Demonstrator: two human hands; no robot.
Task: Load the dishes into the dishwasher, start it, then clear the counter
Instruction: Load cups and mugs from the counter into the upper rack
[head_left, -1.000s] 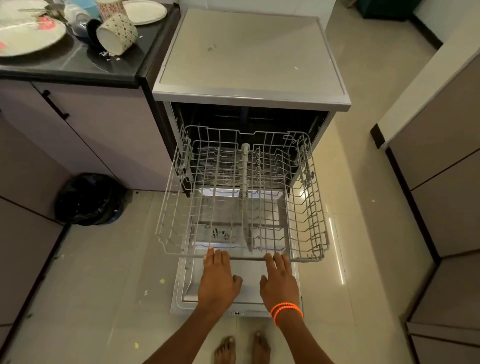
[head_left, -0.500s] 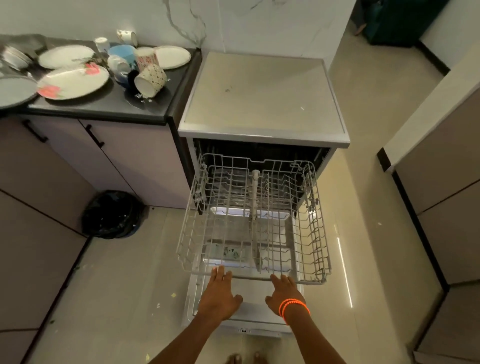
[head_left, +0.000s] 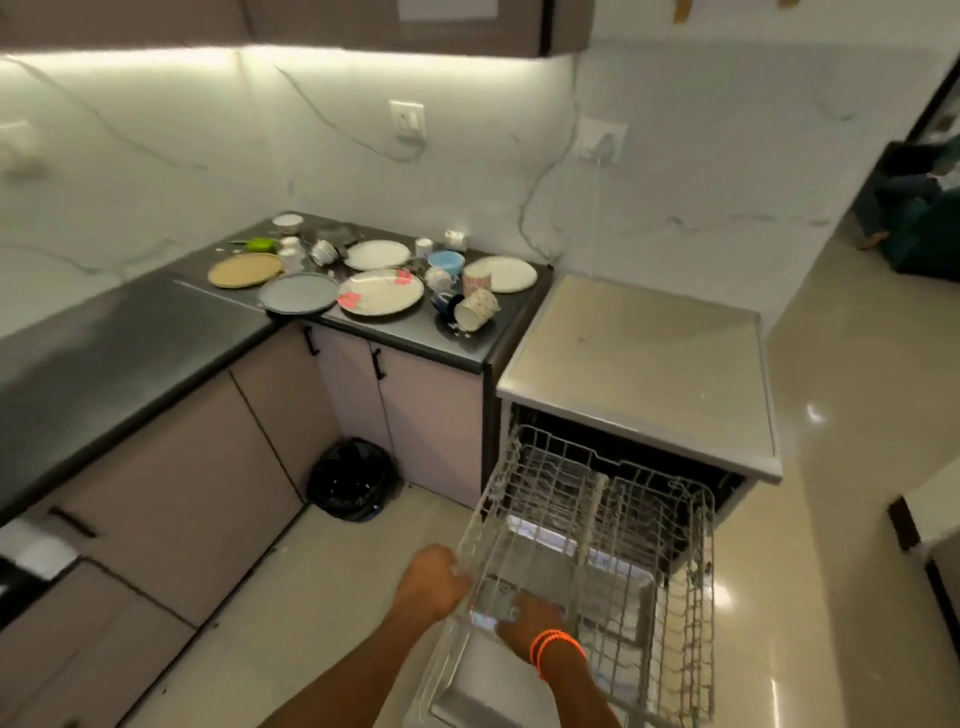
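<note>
- The dishwasher (head_left: 639, 364) stands at the right end of the black counter (head_left: 104, 353), its door folded down to the floor side and its wire rack (head_left: 597, 545) pulled out over the door; nothing lies in the rack.
- The left hand (head_left: 434, 582) is at the rack's front left corner, fingers curled onto the front rail, gripping it.
- The right hand (head_left: 530, 621), an orange band (head_left: 556, 649) on its wrist, lies at the front rail just right of the left; motion blur hides whether its fingers wrap the wire, so its grasp cannot be told.
- The dishes wait on the counter's far end beside the dishwasher: a flowered plate (head_left: 382, 291) in the middle, a grey plate (head_left: 298, 293) overhanging the counter edge to its left, a tan plate (head_left: 245, 270) farther left, and two white plates (head_left: 377, 254) (head_left: 506, 274) behind.
- A patterned cup (head_left: 475, 309) lies on its side near the counter's right edge; a blue bowl (head_left: 445, 261) stands behind it.
- A black rubbish bag (head_left: 350, 486) sits on the floor in the cabinet corner.
</note>
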